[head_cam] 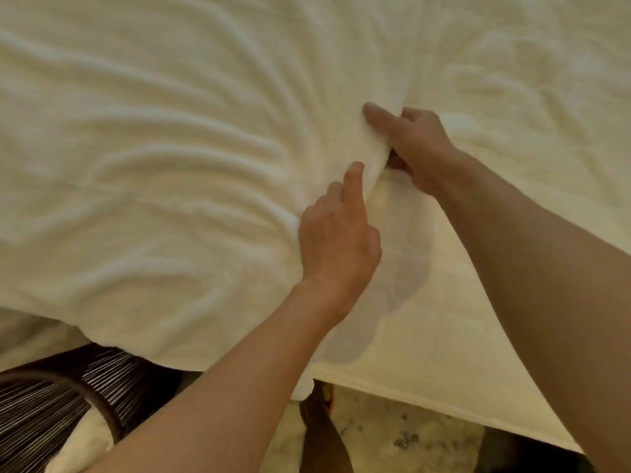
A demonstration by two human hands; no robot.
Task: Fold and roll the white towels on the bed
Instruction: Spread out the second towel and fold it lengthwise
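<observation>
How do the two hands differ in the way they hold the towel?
The right hand grips the towel farther up the bed; the left hand grips it nearer the person. The right hand's arm enters from the right edge, the left hand's from below. Both hold one bunched fold.

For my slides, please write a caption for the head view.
Left hand and right hand pinch the white towel, spread on the bed, into a raised fold.
</observation>
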